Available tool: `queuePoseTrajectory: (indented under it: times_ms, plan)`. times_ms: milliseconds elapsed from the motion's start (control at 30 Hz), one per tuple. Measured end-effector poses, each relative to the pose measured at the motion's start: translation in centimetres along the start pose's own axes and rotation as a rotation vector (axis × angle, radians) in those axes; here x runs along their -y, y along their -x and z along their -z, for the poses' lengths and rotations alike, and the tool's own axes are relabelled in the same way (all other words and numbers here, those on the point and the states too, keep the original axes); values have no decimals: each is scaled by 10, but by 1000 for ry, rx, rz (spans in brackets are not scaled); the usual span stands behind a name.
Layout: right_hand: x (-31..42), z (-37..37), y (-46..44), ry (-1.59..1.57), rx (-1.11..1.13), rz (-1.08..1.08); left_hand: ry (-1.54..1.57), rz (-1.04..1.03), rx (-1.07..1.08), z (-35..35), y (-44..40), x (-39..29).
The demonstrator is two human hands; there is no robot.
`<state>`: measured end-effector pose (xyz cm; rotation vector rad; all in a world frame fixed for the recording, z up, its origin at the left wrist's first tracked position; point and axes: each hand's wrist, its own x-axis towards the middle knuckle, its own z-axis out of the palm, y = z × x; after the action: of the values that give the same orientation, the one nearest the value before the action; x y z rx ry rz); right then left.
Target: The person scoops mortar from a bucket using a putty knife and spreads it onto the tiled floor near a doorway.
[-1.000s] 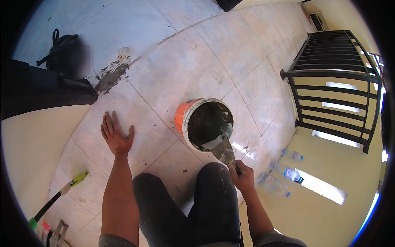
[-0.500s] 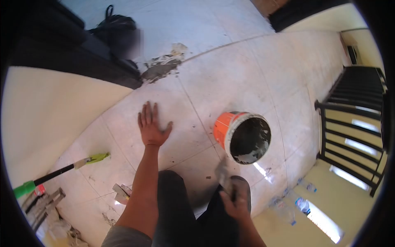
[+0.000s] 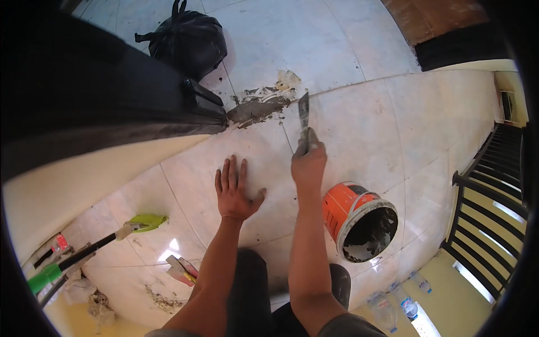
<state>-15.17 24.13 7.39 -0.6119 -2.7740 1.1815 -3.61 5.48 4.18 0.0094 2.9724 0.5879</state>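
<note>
My left hand [image 3: 234, 194] lies flat on the tiled floor with its fingers spread. In my right hand [image 3: 308, 160] is the handle of a putty knife [image 3: 304, 112], its blade pointing away from me, just right of a grey cement patch [image 3: 257, 111]. That patch runs along the floor seam by the dark door frame [image 3: 205, 106]. An orange bucket [image 3: 341, 208] stands right of my right forearm, tilted in view, with grey mix inside its smeared rim.
A black bag [image 3: 191, 45] sits beyond the frame. At left lies a green-ended pole [image 3: 90, 250]; a scraper [image 3: 182, 269] rests near my left forearm. Black railing [image 3: 483, 208] and plastic bottles [image 3: 384, 312] are at right.
My right hand has carried the putty knife from the bucket forward to beside the patch. The view has turned, so bucket and railing appear farther right. My left hand remains flat on the floor.
</note>
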Motion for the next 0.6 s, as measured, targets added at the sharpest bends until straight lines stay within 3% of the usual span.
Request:
queuePoseTrajectory:
  times_ms: [200, 433, 600]
  plan:
    - [31, -18, 33, -170, 62, -112, -45, 23, 35, -3, 0, 0]
    - [39, -34, 56, -223, 21, -94, -59, 4, 42, -4, 0, 3]
    - [54, -48, 74, -258, 30, -153, -217, -3, 61, -16, 3, 9]
